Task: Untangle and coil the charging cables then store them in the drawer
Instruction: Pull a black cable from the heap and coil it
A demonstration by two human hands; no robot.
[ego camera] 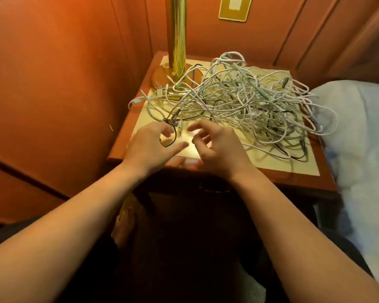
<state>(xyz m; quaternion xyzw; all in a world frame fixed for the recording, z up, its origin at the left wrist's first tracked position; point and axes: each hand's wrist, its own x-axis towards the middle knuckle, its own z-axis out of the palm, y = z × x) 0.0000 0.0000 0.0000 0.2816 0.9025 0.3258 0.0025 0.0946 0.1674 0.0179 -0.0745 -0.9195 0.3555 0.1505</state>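
Just past both loose, empty hands, left hand and right hand, a tangled cable pile sits on the table, maybe touching a fingertip.

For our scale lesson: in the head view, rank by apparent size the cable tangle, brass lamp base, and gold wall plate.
1. Cable tangle
2. Brass lamp base, partly hidden
3. Gold wall plate, cropped and farther away, so its rank is unsure

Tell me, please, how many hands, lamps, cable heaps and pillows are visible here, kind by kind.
Hands: 2, left hand and right hand
Lamps: 1, brass lamp
Cable heaps: 1, tangled cables; single cables cannot be counted
Pillows: 1, pillow
Total: 5
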